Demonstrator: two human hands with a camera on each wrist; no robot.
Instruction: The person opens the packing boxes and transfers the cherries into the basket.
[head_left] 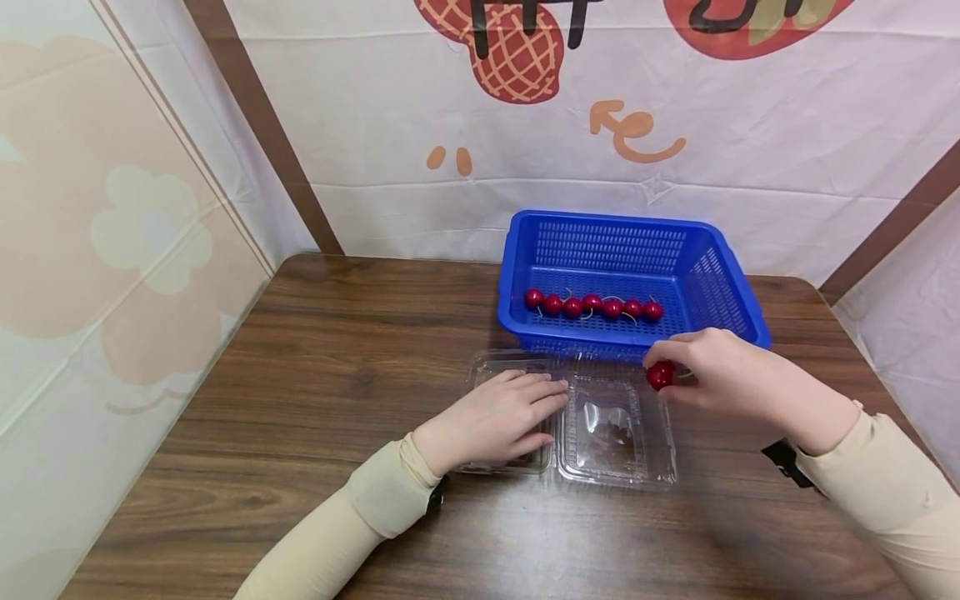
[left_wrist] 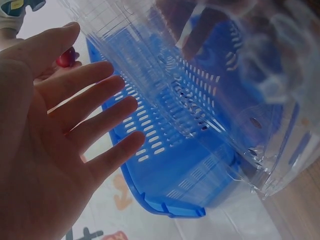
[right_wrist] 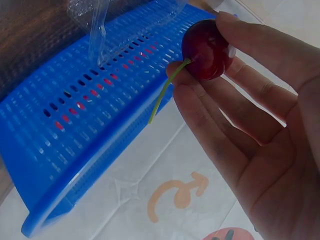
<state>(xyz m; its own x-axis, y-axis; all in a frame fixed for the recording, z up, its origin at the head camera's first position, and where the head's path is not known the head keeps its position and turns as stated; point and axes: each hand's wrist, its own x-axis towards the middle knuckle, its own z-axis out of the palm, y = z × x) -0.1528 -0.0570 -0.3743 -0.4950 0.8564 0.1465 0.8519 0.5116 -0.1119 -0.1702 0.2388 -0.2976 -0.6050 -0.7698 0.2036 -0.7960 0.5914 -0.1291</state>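
Between thumb and fingers, my right hand (head_left: 712, 371) pinches a red cherry (right_wrist: 206, 50) with a green stem. In the head view that hand is over the right edge of a clear plastic clamshell box (head_left: 607, 479), just in front of the blue basket (head_left: 637, 340). The box lies opened flat on the table, its two halves side by side. My left hand (head_left: 495, 418) is over the left half with fingers straight and spread, fingertips near the middle fold. Its palm and parted fingers show in the left wrist view, holding nothing.
A row of several cherries (head_left: 592, 303) lies on the floor of the blue basket at the back of the wooden table (head_left: 300, 375). Behind the table hangs a printed white cloth (head_left: 390, 125), with another patterned cloth (head_left: 112, 250) at the left.
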